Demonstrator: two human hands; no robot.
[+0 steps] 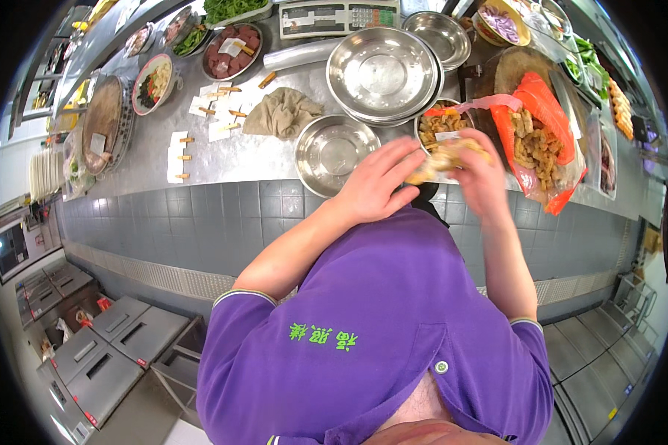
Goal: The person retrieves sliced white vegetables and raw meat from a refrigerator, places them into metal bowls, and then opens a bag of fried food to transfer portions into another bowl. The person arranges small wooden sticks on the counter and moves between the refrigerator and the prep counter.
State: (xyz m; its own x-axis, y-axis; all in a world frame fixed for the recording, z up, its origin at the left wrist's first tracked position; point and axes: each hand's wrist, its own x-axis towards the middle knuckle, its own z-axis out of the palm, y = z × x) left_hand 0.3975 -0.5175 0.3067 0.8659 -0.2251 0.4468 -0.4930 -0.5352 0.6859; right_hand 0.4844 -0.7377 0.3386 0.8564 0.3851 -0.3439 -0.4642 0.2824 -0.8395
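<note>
My right hand (481, 175) is closed around blurred golden-brown food pieces (451, 156) at the table's front edge. Beside it, my left hand (378, 181) has its fingers apart, with the fingertips close to those pieces; whether they touch is unclear. Just behind both hands stands a steel bowl of similar food (440, 125) with a paper slip in it, partly hidden by my right hand. An opened orange-red plastic bag (540, 111) of brown food pieces (534, 147) lies to the right. Left of my hands, an empty steel bowl (334, 153) overhangs the front edge.
Stacked steel bowls (381, 69) stand behind, near a roll of wrap (300, 54) and a scale (339, 19). A crumpled cloth (284, 111) lies left, beside slips with clothespins (206, 111). Round chopping boards (103, 111) flank the table; a cleaver (568, 103) rests on the right one.
</note>
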